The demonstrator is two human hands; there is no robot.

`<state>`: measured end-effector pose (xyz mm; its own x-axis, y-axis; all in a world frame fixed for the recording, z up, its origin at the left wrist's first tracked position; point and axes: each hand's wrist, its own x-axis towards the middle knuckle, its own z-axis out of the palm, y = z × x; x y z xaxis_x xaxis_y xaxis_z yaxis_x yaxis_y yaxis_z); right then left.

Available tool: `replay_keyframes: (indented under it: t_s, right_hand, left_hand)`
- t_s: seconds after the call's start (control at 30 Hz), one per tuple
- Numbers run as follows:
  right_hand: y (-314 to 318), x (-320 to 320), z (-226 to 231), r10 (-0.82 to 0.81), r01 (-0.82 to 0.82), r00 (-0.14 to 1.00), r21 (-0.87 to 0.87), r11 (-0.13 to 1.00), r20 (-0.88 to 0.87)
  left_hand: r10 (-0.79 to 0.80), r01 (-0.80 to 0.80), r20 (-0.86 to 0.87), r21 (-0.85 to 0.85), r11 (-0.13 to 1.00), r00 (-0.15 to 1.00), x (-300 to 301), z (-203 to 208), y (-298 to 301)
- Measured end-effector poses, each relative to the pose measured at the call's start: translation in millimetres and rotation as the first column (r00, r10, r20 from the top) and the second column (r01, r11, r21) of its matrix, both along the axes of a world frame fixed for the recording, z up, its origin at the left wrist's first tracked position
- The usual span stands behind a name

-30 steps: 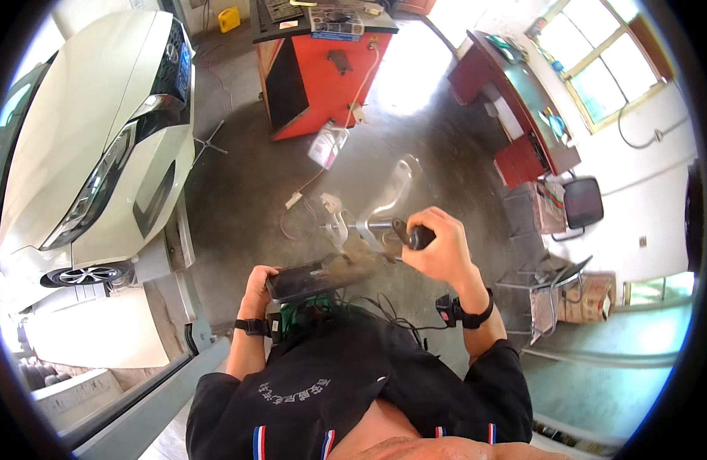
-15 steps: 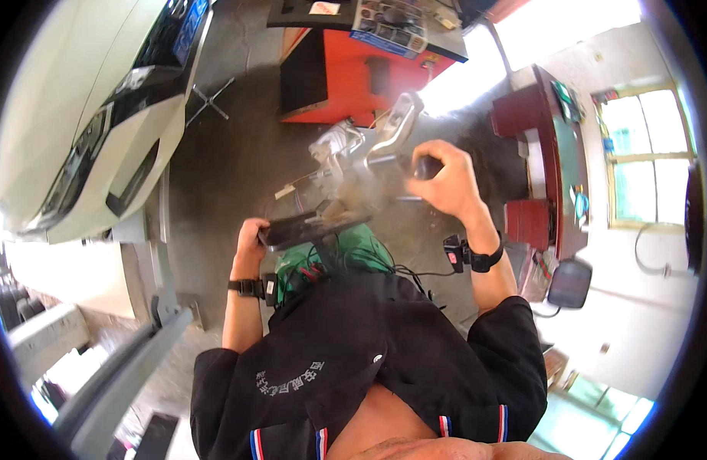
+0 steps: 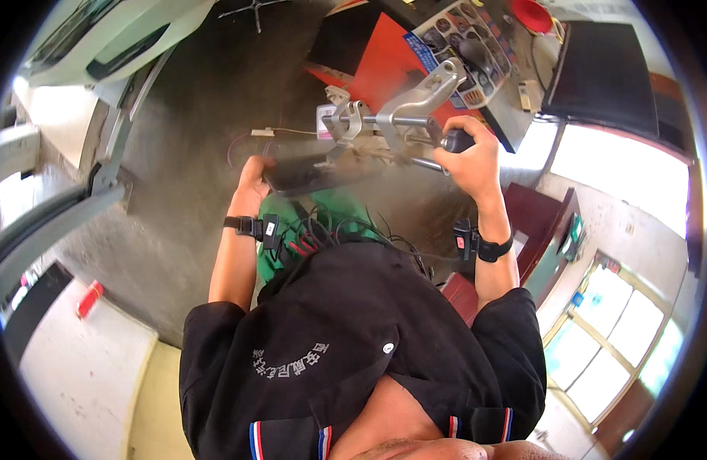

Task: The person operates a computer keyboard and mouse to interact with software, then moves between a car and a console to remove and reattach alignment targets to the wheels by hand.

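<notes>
In front of me hangs a silver metal wheel clamp (image 3: 400, 115) with parallel rods and hooked arms. A flat black panel (image 3: 311, 175), blurred by motion, sits at its near left side. My left hand (image 3: 254, 180) is closed on the left edge of that panel; its fingertips are partly hidden. At the clamp's right end my right hand (image 3: 476, 159) wraps its fingers round a black knob (image 3: 457, 140). Both forearms wear black straps with small boxes. Below the panel, a green bundle (image 3: 273, 257) with dark cables lies against my waist.
An orange-red cabinet (image 3: 376, 57) stands beyond the clamp, with a printed mat (image 3: 468, 50) and a black monitor (image 3: 605, 77) near it. At upper left is a pale car (image 3: 100, 38) beside grey metal framework (image 3: 112, 153). A dark red desk (image 3: 549, 238) is at right.
My view has swung to the right, bringing the monitor in and shifting the car toward the upper left. Both hands, the clamp and the panel sit higher in the picture, nearer the cabinet.
</notes>
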<state>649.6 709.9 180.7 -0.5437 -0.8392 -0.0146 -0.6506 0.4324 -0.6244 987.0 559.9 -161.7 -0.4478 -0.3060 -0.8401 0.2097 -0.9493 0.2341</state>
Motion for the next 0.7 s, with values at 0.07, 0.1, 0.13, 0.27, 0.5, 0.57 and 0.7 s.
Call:
replay_keyframes:
  t_s: [0.07, 0.1, 0.13, 0.27, 0.5, 0.57, 0.7]
  right_hand:
    - [-6, -12, 4, 0.006, -0.006, 1.000, 0.018, 1.000, 0.020]
    - [-11, -22, 3, 0.036, -0.036, 0.999, 0.019, 0.999, 0.021]
    - [-12, -22, 2, 0.054, -0.054, 0.998, 0.020, 0.998, 0.026]
    - [-7, -34, -14, 0.100, -0.101, 0.995, 0.031, 0.994, 0.011]
    - [-17, -42, -31, 0.192, -0.189, 0.981, 0.076, 0.979, -0.033]
    - [-29, -36, -28, 0.235, -0.229, 0.971, 0.100, 0.968, -0.055]
    - [-37, -25, -27, 0.232, -0.221, 0.967, 0.117, 0.968, -0.100]
  left_hand:
    - [0.022, -0.020, -0.074, 0.032, 0.999, 0.997, -1, -32, 5]
    - [0.061, -0.055, -0.110, 0.055, 0.997, 0.992, -9, -46, 13]
    - [0.088, -0.078, -0.141, 0.078, 0.994, 0.986, -5, -53, 19]
    - [0.098, -0.092, -0.112, 0.049, 0.994, 0.989, -32, -24, 45]
    - [0.213, -0.184, -0.220, 0.144, 0.972, 0.952, -51, -87, 76]
    - [0.266, -0.199, -0.351, 0.216, 0.956, 0.898, -48, -125, 85]
    - [0.288, -0.193, -0.275, 0.325, 0.926, 0.917, -64, -73, 82]
